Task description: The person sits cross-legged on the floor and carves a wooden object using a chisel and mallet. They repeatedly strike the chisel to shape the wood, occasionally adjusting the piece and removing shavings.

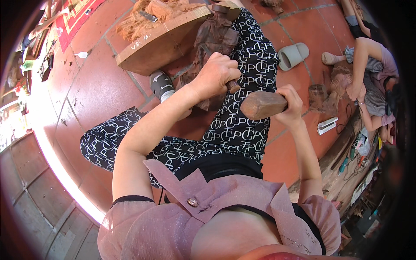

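My left hand [215, 73] is closed around a chisel, and the brown end of its handle [233, 86] sticks out toward the right. Its blade is hidden behind the hand. In my right hand [291, 104] is a wooden mallet [261, 105], its thick worn head pointing left, close to the chisel's end but apart from it. A dark brown carved wooden figure [215, 37] leans between my legs, just beyond the left hand. Its lower part is partly covered by my left forearm.
A thick wooden board [162, 45] bearing orange wood shavings [151, 16] stands beyond my left foot. A grey slipper [294, 56] lies on the red tiled floor [277, 151]. At right, another person [368, 65] sits by a second carving [340, 82]. Tools and cables [357, 151] lie along the right edge.
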Demonstrator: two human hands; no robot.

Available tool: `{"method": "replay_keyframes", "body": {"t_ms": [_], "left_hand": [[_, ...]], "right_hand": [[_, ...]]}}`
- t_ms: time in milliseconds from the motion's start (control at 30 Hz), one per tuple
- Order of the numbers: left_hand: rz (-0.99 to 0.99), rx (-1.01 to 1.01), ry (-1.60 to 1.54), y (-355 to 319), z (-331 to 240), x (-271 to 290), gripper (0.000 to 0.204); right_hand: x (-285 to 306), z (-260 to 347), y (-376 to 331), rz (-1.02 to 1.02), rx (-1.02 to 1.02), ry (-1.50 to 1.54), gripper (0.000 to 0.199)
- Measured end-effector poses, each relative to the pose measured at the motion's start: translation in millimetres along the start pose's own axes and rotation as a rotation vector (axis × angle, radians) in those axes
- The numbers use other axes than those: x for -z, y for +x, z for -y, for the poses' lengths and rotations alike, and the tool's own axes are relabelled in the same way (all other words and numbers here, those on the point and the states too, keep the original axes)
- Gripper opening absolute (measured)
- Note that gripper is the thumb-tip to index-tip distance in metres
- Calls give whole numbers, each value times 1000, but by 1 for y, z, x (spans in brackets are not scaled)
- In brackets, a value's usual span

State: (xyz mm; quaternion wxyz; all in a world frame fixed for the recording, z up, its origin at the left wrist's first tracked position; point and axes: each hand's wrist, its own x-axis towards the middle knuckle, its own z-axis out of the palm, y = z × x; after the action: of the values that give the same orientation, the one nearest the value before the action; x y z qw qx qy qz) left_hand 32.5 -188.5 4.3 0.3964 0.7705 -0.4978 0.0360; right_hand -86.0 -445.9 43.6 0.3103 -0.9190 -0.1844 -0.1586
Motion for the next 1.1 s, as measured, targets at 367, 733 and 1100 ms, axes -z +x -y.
{"method": "replay_keyframes", "body": {"t_ms": [367, 733, 1100], "left_hand": [[-11, -10, -45, -1, 3, 10, 21], [-297, -41, 74, 14, -24, 15, 20], [-201, 26, -8, 3, -8, 1, 19]], "right_hand": [[5, -8, 6, 194, 11, -123, 36], [-3, -10, -2, 74, -58, -28, 36], [3, -3, -10, 147, -137, -62, 34]]}}
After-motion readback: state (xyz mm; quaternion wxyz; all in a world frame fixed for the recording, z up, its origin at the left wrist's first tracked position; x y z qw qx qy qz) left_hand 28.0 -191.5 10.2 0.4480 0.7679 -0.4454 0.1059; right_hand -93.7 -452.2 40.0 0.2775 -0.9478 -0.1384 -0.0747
